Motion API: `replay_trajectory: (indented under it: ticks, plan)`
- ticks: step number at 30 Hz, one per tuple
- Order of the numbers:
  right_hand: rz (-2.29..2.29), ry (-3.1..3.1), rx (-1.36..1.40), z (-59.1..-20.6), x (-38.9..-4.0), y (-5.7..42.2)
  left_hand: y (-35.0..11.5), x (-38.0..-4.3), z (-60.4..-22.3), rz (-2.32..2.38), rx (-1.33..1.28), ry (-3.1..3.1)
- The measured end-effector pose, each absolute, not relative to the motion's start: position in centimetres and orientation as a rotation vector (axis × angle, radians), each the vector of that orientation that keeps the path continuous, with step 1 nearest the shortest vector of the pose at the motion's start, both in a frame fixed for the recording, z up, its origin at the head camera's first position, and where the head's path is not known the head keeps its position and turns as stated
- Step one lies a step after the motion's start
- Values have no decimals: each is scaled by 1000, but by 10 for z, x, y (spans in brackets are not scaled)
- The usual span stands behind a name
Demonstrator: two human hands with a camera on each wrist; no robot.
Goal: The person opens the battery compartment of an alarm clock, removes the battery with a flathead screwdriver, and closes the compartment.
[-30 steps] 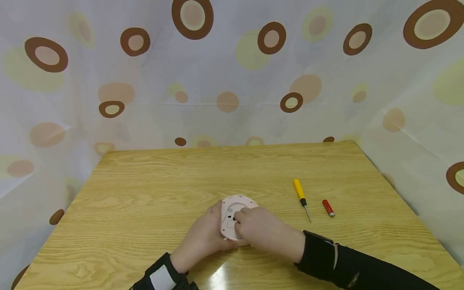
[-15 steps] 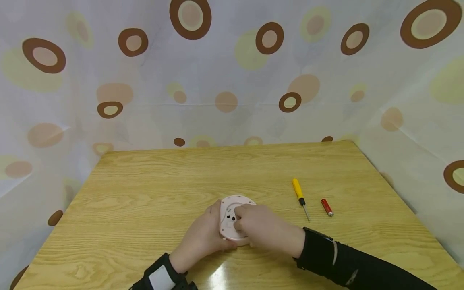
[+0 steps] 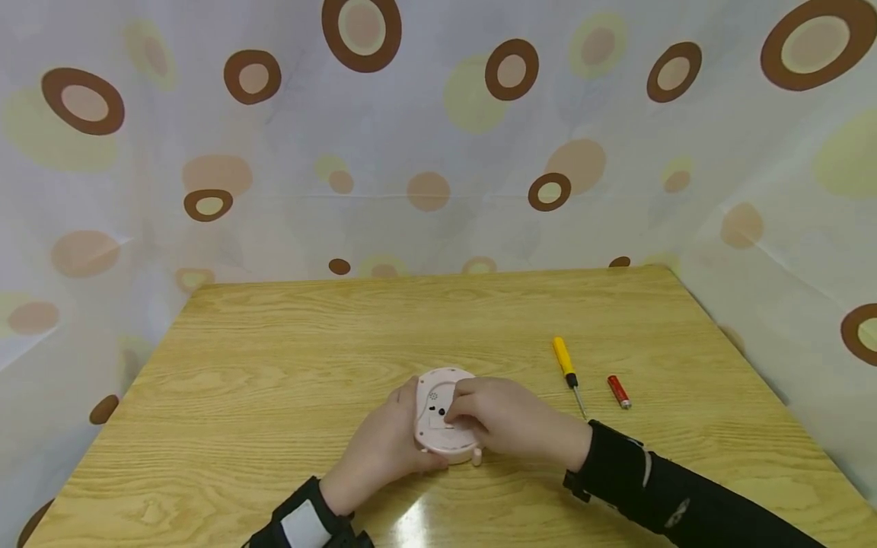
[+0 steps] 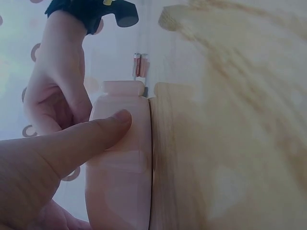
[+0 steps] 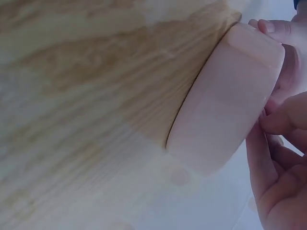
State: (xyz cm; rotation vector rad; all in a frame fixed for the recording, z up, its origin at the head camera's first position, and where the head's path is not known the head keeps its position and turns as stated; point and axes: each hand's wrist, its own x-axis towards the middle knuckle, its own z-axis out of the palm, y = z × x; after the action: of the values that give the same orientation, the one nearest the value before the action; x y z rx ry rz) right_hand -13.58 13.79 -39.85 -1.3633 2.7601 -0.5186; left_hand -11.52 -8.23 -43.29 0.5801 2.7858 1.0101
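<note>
A pale pink round alarm clock (image 3: pixel 435 441) lies face down on the table, its back with speaker holes and small dark controls turned up. My left hand (image 3: pixel 386 438) grips its left side, and in the left wrist view the thumb (image 4: pixel 112 127) lies along the rim. Over the right part of the back is my right hand (image 3: pixel 514 415), fingers bent and fingertips down at the back. The right wrist view has the right hand's thumb and forefinger close together at the edge of the clock (image 5: pixel 225 96); whether anything is between them is hidden.
On the table (image 3: pixel 288 365), to the right of the clock, lies a screwdriver (image 3: pixel 566 361) with a yellow handle. Beside it is a red battery (image 3: pixel 620 393). A patterned cloth (image 3: pixel 411 152) hangs behind the table and along its sides.
My right hand has turned and its wrist has shifted slightly right, uncovering more of the clock's lower right edge and one foot. The left hand and clock stay in place.
</note>
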Motion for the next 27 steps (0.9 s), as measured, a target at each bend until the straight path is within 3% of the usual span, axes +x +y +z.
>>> replay_trajectory:
  ticks: [19, 27]
  plan:
    - [-448, 2930, -1356, -402, -132, 155, -83, -116, -431, 1008, 557, 2758]
    - [-334, 2979, -1491, -408, -129, 155, -83, -115, -433, 994, 569, 2776]
